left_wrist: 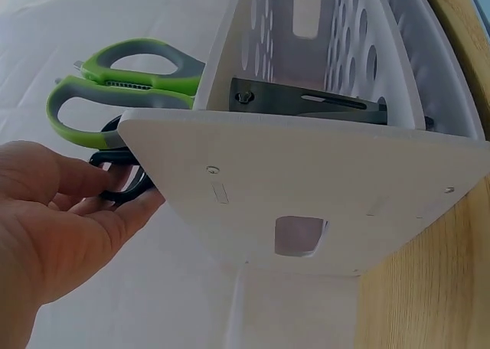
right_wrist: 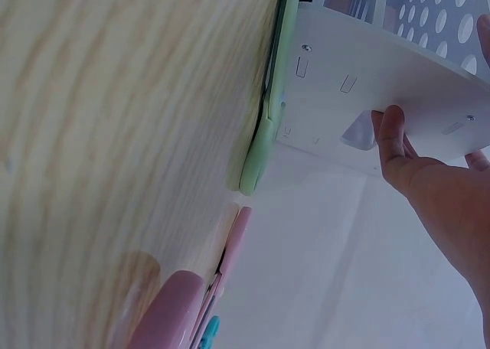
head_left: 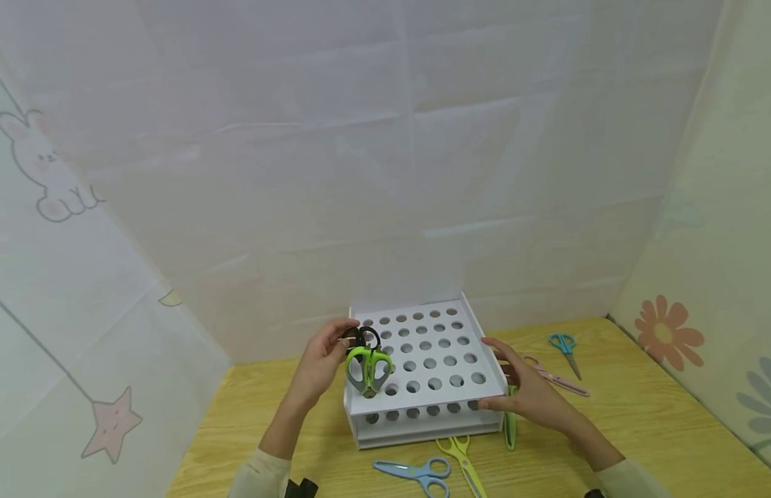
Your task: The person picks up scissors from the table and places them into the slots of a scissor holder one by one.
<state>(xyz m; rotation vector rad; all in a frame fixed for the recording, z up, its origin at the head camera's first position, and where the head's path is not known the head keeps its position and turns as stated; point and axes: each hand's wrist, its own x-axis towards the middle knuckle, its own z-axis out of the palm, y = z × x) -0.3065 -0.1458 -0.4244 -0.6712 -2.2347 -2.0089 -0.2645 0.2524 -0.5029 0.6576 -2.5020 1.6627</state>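
Observation:
A white rack (head_left: 423, 354) with rows of round holes stands on the table. At its left side my left hand (head_left: 324, 356) pinches the black handles of scissors (head_left: 368, 335); in the left wrist view the fingertips are on the black loops (left_wrist: 135, 182). Just in front, green-and-grey scissors (head_left: 369, 368) stand handles-up in the rack, and a dark blade (left_wrist: 306, 102) shows inside it. My right hand (head_left: 535, 393) holds the rack's right side, thumb over the front edge and index finger at the top edge. In the right wrist view, other fingers (right_wrist: 392, 131) touch the side panel near its cutout.
Blue scissors (head_left: 416, 472) and yellow scissors (head_left: 461, 462) lie before the rack. Light green scissors (head_left: 511, 423) lie close to its right side. Pink scissors (head_left: 563, 382) and teal-handled scissors (head_left: 567, 351) lie farther right. A white sheet (head_left: 385, 207) hangs behind the table.

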